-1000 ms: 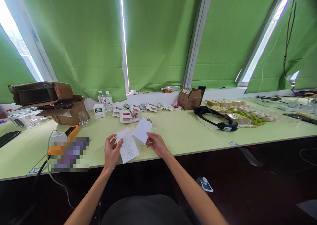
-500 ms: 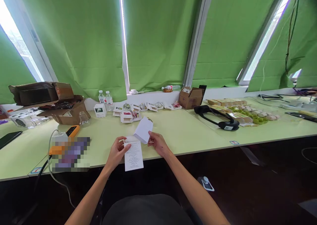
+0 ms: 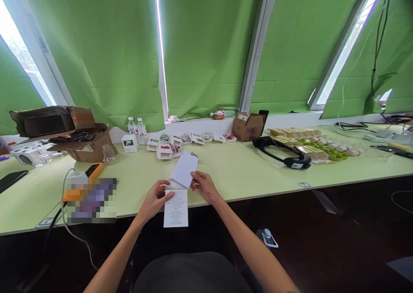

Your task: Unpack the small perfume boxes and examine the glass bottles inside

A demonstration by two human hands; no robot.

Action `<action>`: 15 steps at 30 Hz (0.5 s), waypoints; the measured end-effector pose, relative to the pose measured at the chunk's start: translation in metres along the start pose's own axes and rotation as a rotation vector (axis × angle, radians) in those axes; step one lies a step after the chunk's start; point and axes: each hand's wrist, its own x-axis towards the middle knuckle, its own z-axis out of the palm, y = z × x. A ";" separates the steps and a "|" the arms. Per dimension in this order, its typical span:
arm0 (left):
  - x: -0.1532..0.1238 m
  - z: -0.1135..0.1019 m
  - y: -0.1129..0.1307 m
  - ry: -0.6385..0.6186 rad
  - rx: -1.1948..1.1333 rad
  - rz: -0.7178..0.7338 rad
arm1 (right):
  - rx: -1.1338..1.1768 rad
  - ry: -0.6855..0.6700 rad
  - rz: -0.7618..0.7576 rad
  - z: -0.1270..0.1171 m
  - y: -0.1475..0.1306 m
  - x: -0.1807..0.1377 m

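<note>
Near centre: our left hand (image 3: pixel 158 198) pinches a printed white paper sheet (image 3: pixel 176 209) | our right hand (image 3: pixel 204 187) grips a blank white card (image 3: pixel 183 169) | right: green moulded tray (image 3: pixel 337 156) holds pale egg-shaped objects (image 3: pixel 340 148)

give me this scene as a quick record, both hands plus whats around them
left hand: holds a printed white piece that overhangs the table's front edge
right hand: holds a blank white piece
join: unclear whether the two pieces are connected
beyond the hands: small white boxes, two upright bottles
right side: black headset, green tray
left side: open cardboard box
</note>
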 end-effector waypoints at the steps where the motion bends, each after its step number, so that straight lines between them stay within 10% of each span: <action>1: 0.000 0.000 0.000 0.000 -0.002 -0.002 | -0.005 0.000 -0.001 0.000 0.001 0.001; 15: -0.002 0.000 0.007 -0.076 0.025 -0.022 | -0.065 -0.106 0.013 0.002 -0.002 -0.003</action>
